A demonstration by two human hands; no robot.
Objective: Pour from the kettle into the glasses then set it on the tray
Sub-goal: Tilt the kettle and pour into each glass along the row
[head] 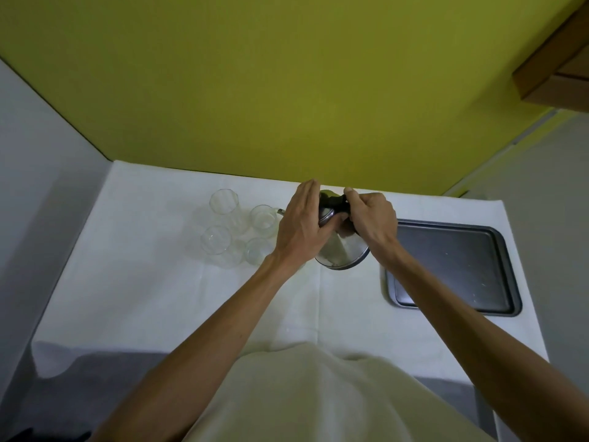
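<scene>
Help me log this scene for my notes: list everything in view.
kettle: one, silver metal with black handle, middle of the table, tilted toward the glasses
glasses: four, clear, grouped left of the kettle
tray: one, dark grey, right side of the table
tablecloth: one, white, covering the table
wall: one, yellow-green, behind the table
cabinet: one, light wood, top right corner
shirt: one, off-white, bottom of the view
left hand: one, fingers straight, resting on the kettle's top
right hand: one, gripping the kettle's black handle
</scene>
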